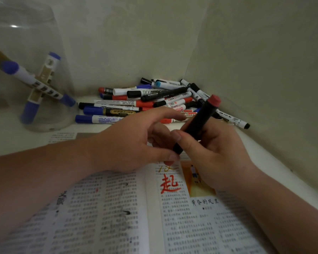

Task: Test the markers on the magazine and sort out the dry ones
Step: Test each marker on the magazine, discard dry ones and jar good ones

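Evidently early: three blue-capped white markers [42, 83] stand in the clear plastic jar [17, 43] at left, a large marker pile [154, 101] waits beyond, the right hand [209, 153] grips a black red-ended marker [196, 123] over the open printed magazine [117, 208], and the left hand's [128, 142] hold at its tip is unclear.

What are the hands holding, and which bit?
The right hand grips the marker round its lower half. The left hand has its thumb at the marker's bottom end; a pinch there cannot be told.
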Demonstrator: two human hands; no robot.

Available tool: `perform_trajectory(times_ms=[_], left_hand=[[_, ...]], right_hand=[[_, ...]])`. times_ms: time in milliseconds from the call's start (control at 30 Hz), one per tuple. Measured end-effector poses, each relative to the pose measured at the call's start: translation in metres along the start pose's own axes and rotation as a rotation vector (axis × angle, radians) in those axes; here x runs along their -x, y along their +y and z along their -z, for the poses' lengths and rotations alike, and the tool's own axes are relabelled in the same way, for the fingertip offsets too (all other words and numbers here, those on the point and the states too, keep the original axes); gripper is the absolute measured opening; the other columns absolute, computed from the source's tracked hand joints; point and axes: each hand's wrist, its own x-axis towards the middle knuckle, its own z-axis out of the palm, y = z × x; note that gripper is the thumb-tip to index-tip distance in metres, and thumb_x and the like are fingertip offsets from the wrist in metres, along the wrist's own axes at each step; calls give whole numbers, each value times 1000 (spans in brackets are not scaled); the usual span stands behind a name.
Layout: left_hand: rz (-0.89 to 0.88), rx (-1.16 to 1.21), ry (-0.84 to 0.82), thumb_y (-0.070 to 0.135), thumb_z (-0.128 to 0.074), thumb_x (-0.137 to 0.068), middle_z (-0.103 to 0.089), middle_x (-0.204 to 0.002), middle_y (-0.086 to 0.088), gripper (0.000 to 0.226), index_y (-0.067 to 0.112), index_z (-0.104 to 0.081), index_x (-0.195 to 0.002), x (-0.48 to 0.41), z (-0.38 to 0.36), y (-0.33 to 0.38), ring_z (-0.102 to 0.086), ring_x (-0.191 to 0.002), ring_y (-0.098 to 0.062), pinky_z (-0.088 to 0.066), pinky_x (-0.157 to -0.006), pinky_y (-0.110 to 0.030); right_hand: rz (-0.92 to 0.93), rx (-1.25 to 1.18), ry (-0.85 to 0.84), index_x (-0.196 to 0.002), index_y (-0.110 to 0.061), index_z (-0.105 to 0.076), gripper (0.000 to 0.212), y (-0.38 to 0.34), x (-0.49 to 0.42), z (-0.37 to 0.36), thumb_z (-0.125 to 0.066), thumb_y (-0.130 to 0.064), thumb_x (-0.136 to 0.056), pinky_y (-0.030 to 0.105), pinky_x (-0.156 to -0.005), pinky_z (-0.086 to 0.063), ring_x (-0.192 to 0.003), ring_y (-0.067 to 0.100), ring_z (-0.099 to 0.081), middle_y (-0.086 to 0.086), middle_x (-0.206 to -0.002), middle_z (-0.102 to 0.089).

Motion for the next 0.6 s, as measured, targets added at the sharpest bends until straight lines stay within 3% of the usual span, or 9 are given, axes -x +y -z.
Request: perform_trajectory(times_ms=[100, 167, 233, 367, 433, 500, 600], left_hand=[[-23, 4, 18, 9, -86, -76, -77, -95, 5, 76, 44, -49, -132, 0, 0, -2, -73, -96, -15, -54, -96, -47], [-35, -6, 28, 8, -86, -75, -76, -95, 5, 76, 47, -50, -130, 1, 0, -1, -73, -96, -14, -55, -95, -44], [-48, -14, 35, 11, -87, -74, -76, -96, 5, 78, 55, -49, -126, 2, 1, 0, -73, -96, -13, -55, -93, -41], [-73, -53, 57, 13, -86, -75, -76, -95, 11, 83, 69, -44, -119, 2, 0, 0, -72, -93, -9, -54, -93, -38], [-72, -78, 48, 13, -83, -80, -75, -98, 13, 79, 62, -44, -127, 3, -2, 0, -72, -95, -7, -52, -94, -35], [-68, -116, 41, 17, -81, -83, -75, -100, 13, 72, 55, -44, -131, 3, -2, 2, -72, -95, -5, -53, -94, -33], [-34, -179, 57, 19, -81, -84, -74, -95, 12, 54, 49, -51, -118, 5, 0, 9, -71, -90, -3, -56, -86, -24]], right_hand=[[39, 5, -19, -84, -24, -66, 12, -3, -1, -3, -67, -34, -90, 36, -63, -54, -73, 14, -67, -7, -80, -68], [63, 12, -56, -81, -30, -62, 15, -7, -3, -5, -70, -27, -93, 18, -59, -48, -71, 7, -64, -14, -81, -66], [56, 44, -88, -81, -35, -59, 19, -12, -5, -5, -69, -25, -94, 13, -63, -46, -75, 3, -62, -17, -86, -64], [24, 48, -43, -81, -34, -60, 15, -7, -6, -4, -69, -32, -93, 18, -63, -48, -75, 6, -62, -18, -85, -65], [8, -9, -3, -82, -35, -62, 12, -3, -4, -3, -71, -41, -87, 18, -62, -49, -76, 5, -64, -20, -84, -66], [-32, -102, 71, -91, -39, -64, 16, -2, -3, -3, -72, -46, -79, 28, -64, -55, -75, 10, -65, -13, -83, -68], [-21, -293, 293, -100, -40, -61, 24, -5, -7, -3, -71, -36, -78, 43, -67, -56, -73, 18, -62, -2, -78, -64]])
